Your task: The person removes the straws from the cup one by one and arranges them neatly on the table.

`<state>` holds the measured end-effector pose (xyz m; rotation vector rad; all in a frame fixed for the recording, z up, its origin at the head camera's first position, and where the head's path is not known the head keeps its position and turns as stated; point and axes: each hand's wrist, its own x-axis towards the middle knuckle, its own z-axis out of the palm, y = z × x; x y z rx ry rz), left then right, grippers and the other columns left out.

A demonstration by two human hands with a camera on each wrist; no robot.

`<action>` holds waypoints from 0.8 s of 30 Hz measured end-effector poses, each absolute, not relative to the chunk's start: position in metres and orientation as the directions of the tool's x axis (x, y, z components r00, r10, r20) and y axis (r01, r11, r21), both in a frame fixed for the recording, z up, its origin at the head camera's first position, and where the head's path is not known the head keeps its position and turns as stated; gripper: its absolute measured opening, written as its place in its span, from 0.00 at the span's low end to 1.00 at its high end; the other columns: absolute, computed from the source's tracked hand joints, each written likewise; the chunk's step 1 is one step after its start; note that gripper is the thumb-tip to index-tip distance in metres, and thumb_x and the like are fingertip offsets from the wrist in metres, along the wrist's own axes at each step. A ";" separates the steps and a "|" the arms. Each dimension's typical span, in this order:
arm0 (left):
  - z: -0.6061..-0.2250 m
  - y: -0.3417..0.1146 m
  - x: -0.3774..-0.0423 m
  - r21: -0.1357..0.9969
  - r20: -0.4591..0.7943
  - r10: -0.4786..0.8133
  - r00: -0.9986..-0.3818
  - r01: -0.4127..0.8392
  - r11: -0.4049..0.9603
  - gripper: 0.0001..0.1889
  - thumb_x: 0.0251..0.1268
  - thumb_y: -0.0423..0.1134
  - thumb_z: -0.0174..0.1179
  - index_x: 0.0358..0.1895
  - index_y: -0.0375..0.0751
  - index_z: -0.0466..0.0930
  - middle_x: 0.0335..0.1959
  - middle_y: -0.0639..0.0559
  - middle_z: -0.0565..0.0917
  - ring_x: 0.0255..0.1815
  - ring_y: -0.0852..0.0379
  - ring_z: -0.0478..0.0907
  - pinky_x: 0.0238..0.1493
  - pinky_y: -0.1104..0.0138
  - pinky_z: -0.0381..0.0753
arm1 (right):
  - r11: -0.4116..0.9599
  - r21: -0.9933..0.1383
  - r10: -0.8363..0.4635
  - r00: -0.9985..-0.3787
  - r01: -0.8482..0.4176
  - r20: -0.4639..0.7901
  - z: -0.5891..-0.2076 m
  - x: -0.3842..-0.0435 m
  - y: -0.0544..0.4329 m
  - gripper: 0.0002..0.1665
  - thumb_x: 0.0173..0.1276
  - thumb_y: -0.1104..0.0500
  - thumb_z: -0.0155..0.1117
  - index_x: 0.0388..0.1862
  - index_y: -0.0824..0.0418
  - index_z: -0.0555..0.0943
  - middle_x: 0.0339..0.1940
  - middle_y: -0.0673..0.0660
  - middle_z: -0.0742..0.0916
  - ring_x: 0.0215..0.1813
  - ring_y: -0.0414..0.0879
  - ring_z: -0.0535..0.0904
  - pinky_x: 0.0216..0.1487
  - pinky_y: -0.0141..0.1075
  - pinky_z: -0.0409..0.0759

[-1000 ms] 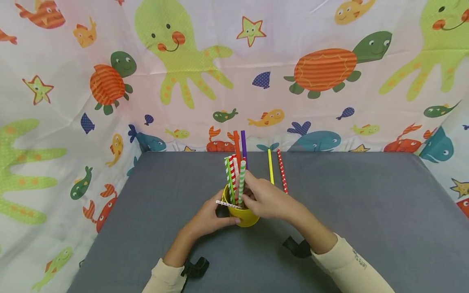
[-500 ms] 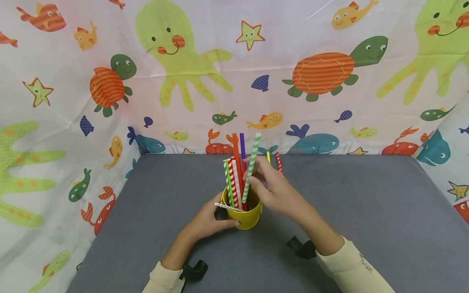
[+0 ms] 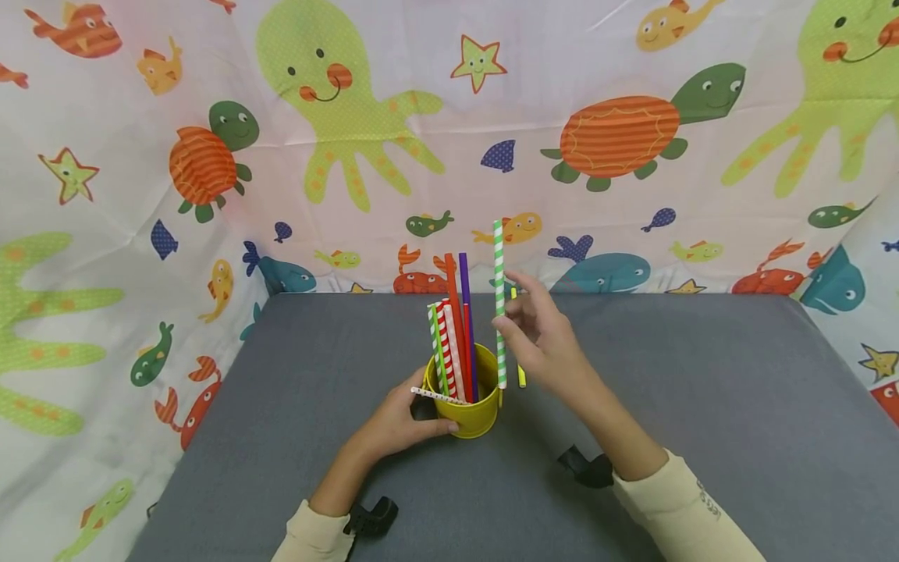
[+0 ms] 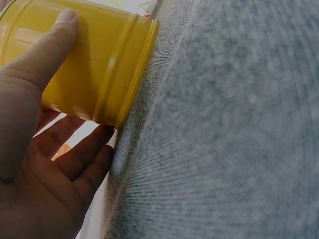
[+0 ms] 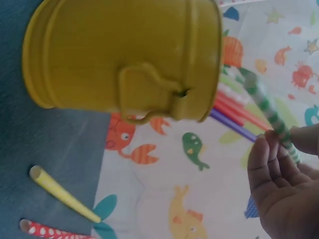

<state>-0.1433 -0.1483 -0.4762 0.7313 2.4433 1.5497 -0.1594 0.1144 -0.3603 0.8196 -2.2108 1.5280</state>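
Left hand curled round yellow cylindrical metal bucket on grey cloth-covered desk. Right hand pinches 1 green-and-white striped paper straw, lower end near bucket's rim. Step seems straw handling; next calls for steady pinch.

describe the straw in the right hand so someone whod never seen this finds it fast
On the grey table stands a yellow bucket, gripped by the left hand. Just right of it in the head view, the right hand pinches a green-and-white striped straw, near upright. Unlike the straws in the bucket, this one is held clear of it.
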 end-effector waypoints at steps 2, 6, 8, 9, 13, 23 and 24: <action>-0.476 -0.148 -0.143 0.883 0.121 0.478 -0.870 0.315 0.349 0.47 0.51 0.48 0.79 0.75 0.60 0.61 0.64 0.65 0.75 0.63 0.62 0.72 0.67 0.54 0.69 | 0.275 -0.743 -0.234 -0.792 -0.610 0.564 -0.364 -0.161 0.117 0.28 0.72 0.69 0.63 0.68 0.61 0.69 0.37 0.54 0.83 0.35 0.46 0.79 0.39 0.34 0.82; -0.476 -0.148 -0.143 0.882 0.106 0.472 -0.875 0.302 0.361 0.47 0.51 0.49 0.79 0.75 0.59 0.61 0.64 0.65 0.75 0.63 0.63 0.71 0.68 0.55 0.68 | 0.316 -0.745 -0.172 -0.808 -0.587 0.564 -0.370 -0.163 0.123 0.13 0.71 0.67 0.65 0.53 0.62 0.77 0.37 0.51 0.83 0.36 0.44 0.79 0.43 0.31 0.82; -0.476 -0.148 -0.143 0.882 0.103 0.472 -0.876 0.300 0.364 0.47 0.51 0.49 0.79 0.75 0.59 0.62 0.64 0.65 0.74 0.63 0.63 0.71 0.68 0.55 0.68 | 0.307 -0.755 -0.155 -0.813 -0.580 0.561 -0.371 -0.165 0.126 0.09 0.71 0.67 0.65 0.48 0.63 0.78 0.39 0.51 0.83 0.39 0.45 0.79 0.46 0.30 0.82; -0.476 -0.148 -0.144 0.882 0.105 0.472 -0.875 0.301 0.363 0.47 0.51 0.49 0.79 0.75 0.59 0.61 0.64 0.65 0.74 0.63 0.63 0.71 0.68 0.55 0.68 | 0.302 -0.758 -0.149 -0.814 -0.578 0.562 -0.372 -0.165 0.127 0.08 0.71 0.68 0.65 0.47 0.64 0.79 0.40 0.52 0.83 0.39 0.45 0.79 0.46 0.30 0.82; -0.476 -0.149 -0.144 0.881 0.115 0.476 -0.872 0.311 0.355 0.48 0.51 0.48 0.79 0.75 0.58 0.61 0.65 0.64 0.74 0.65 0.63 0.70 0.69 0.55 0.67 | 0.289 -0.783 -0.114 -0.832 -0.551 0.543 -0.374 -0.166 0.131 0.08 0.72 0.68 0.64 0.49 0.66 0.80 0.44 0.56 0.84 0.43 0.46 0.81 0.50 0.29 0.81; -0.475 -0.149 -0.144 0.880 0.110 0.478 -0.872 0.309 0.361 0.47 0.51 0.50 0.79 0.75 0.59 0.61 0.66 0.64 0.73 0.67 0.63 0.69 0.70 0.55 0.65 | 0.404 -0.773 -0.057 -0.856 -0.490 0.514 -0.379 -0.169 0.144 0.14 0.72 0.69 0.61 0.55 0.65 0.82 0.43 0.58 0.83 0.40 0.47 0.77 0.39 0.26 0.77; -0.475 -0.149 -0.144 0.880 0.108 0.477 -0.872 0.307 0.362 0.47 0.51 0.50 0.79 0.75 0.59 0.61 0.66 0.64 0.73 0.66 0.63 0.69 0.70 0.55 0.65 | 0.414 -0.771 -0.054 -0.859 -0.484 0.509 -0.379 -0.170 0.145 0.14 0.72 0.69 0.60 0.55 0.65 0.82 0.43 0.58 0.82 0.40 0.47 0.77 0.39 0.26 0.77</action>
